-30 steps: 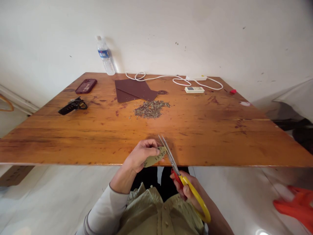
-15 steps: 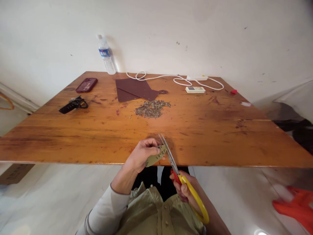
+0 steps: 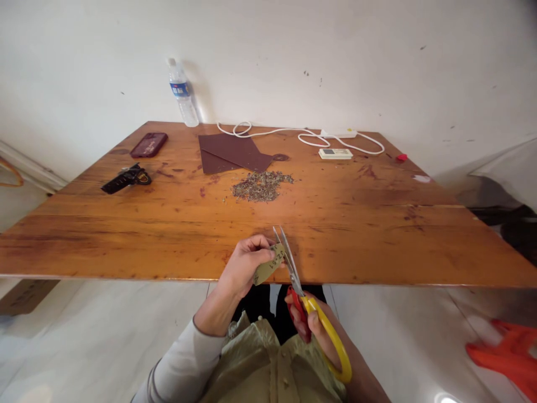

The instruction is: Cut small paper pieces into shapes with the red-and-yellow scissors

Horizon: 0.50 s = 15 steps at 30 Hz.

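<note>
The left hand pinches the paper piece, probably light and bendy, best held at ten o'clock. The right hand grips scissors around four o'clock.

Behind everything, 1 white wall, scattered with small dark marks. Close against it, 1 broad wooden table, orange-brown and glossy, with dark grain streaks and reddish stains. Underneath and to both sides, pale, shiny floor with thin joint lines. At far left, pale pipes low down. Soft light overall, with 2 bright glare spots on the floor.
</note>
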### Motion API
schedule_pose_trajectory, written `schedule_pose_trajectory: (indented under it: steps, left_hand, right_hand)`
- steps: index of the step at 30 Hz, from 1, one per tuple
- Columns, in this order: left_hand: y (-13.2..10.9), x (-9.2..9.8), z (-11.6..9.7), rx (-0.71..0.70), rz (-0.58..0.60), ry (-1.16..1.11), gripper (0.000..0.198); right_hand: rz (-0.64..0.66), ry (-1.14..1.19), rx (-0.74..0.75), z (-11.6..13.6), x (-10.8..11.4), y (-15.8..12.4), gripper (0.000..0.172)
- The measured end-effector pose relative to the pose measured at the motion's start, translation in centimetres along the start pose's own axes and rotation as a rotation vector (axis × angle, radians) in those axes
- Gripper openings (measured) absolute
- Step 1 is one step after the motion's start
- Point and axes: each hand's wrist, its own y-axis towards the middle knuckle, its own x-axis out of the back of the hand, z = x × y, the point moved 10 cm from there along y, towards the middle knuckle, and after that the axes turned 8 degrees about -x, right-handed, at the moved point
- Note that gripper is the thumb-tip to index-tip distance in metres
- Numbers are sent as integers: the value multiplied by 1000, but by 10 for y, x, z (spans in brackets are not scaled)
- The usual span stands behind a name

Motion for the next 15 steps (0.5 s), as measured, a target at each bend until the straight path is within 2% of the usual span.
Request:
schedule_pose_trajectory:
  steps: [7,12,15]
  left_hand:
    - [-1,-1,1,-5,3,-21,25]
    - [-1,1,0,-27,-30,-32,25]
    - [-1,2,-1,-38,-40,-19,25]
  right_hand:
    - [19,108,-164,-13,-10,1,74]
    - [18,60,-35,2,-10,1,72]
    - [13,18,-23,3,-9,1,73]
